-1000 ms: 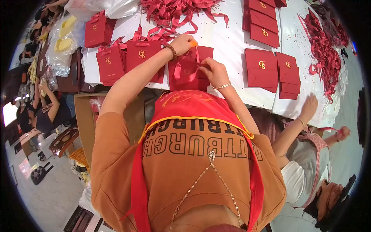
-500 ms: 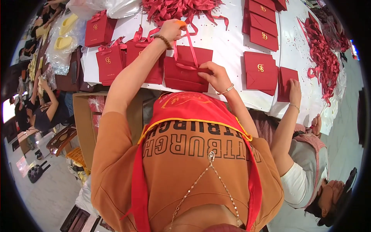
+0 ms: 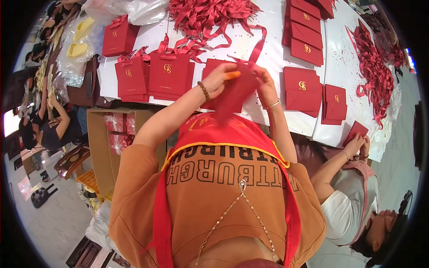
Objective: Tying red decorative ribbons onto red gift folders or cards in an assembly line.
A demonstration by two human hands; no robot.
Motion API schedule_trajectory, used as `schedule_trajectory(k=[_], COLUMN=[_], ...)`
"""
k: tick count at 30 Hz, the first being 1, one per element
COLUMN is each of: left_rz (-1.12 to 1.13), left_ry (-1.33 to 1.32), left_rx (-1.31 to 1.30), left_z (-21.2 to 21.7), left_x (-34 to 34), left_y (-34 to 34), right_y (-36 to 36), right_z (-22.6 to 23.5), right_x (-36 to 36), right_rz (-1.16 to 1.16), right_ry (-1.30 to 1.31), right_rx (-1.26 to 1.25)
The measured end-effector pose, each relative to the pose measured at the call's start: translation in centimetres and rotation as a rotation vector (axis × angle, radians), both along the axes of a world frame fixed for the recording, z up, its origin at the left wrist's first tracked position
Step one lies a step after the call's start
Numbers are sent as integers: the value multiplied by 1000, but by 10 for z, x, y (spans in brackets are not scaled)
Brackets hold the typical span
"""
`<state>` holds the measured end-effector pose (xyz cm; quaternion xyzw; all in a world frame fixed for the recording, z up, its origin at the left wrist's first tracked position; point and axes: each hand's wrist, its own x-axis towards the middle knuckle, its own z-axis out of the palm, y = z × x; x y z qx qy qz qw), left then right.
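A red paper gift bag [image 3: 237, 96], smeared by motion and seen edge-on, hangs tilted between my hands above the table's near edge. My left hand [image 3: 219, 80], with an orange cover on one finger, grips its left side near the top. On the other side my right hand [image 3: 267, 87] is closed at the bag's upper edge; its fingertips are partly hidden. A pink-red ribbon [image 3: 256, 52] rises from the bag's top beside that hand. Behind and below lies another red bag [image 3: 214, 67], mostly covered by my hands and the held bag.
Ribboned bags [image 3: 170, 73] stand to the left. Beyond is a heap of red ribbons [image 3: 210, 18]. Flat bags [image 3: 301, 87] lie in stacks to the right, near a co-worker's hands [image 3: 357, 145] holding a red piece. An open cardboard box [image 3: 99, 147] is below the table's left edge.
My hands have come together, lifting and turning a bag that lay on the table. The ribbon loop my left hand pulled up is released. The co-worker's hand has withdrawn toward the table's edge.
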<state>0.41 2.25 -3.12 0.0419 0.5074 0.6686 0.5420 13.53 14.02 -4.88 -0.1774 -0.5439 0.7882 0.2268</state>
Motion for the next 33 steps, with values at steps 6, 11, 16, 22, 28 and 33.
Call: schedule_trajectory(k=[6, 11, 16, 22, 28, 33], left_rz=[-214, -116, -321, -400, -676, -555], left_ry=[840, 1673, 1830, 1774, 1713, 1523], left_rx=[-377, -570, -391, -129, -408, -422], left_z=[-16, -27, -19, 29, 29, 33], left_x=[-41, -83, -62, -21, -27, -43], left_y=[0, 32, 35, -22, -69, -24], right_y=[9, 10, 1, -7, -12, -4], right_z=[17, -7, -1, 25, 13, -1], right_x=[11, 10, 6, 10, -9, -11], right_rz=[-123, -108, -364, -205, -99, -92], right_ry=[-123, -369, -411, -312, -235, -231], right_rx=[-426, 73, 355, 1003, 1193, 1273])
